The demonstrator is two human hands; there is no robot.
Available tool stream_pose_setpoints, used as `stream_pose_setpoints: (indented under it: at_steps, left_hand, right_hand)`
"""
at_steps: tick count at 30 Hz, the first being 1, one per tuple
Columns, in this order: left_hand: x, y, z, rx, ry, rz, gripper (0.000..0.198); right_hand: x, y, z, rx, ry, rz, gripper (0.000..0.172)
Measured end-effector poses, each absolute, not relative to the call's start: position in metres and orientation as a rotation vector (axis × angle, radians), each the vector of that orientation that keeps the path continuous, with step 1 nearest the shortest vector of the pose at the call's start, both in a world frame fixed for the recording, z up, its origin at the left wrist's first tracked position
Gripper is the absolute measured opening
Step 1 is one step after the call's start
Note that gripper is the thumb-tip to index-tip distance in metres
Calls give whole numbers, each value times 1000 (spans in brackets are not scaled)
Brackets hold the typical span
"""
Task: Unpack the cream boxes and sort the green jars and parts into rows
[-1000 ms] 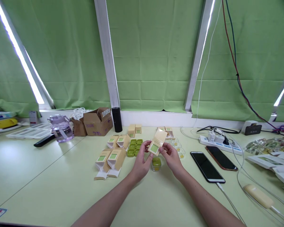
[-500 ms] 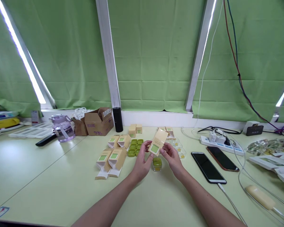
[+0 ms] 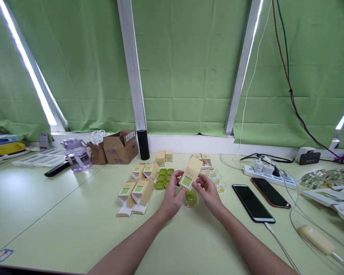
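Note:
Between my two hands a small beige paper box with a green square on its front is held tilted above the table. My left hand grips its left edge, and my right hand grips the right edge. Just below it stands a small clear jar with a green lid. To the left are several beige boxes with open flaps. Behind my left hand sit several green lids. Several clear jars stand behind my right hand, with more beige boxes beyond them.
Two phones lie at right near a white power strip and loose cables. A cardboard box, a black cylinder and a purple water jug stand at the back left. Two closed beige boxes stand by the wall.
The beige box in my hands has tilted slightly, its upper part shifting a little. Both hands keep nearly the same place, and the whole view has drifted slightly.

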State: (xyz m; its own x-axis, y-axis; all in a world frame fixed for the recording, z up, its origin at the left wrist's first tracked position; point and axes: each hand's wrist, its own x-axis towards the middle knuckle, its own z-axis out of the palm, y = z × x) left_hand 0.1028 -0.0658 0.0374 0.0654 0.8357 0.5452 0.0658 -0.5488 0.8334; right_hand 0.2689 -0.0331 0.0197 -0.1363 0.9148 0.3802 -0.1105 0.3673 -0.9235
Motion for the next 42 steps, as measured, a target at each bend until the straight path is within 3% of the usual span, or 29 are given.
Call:
stream_pose_setpoints:
  at_steps: [10,25,42]
  left_hand:
    - [103,-66,33,1647,855,1510,54]
    - [103,-65,31,1805,1192,1621,31]
    - [102,-63,26,1687,1135,1663,33]
  right_hand:
    - [268,-38,31,-711,-1293,1207,52]
    - [268,-38,33,-747,-1232,1197,49]
    - [268,-39,34,-782,-1314,1187,53]
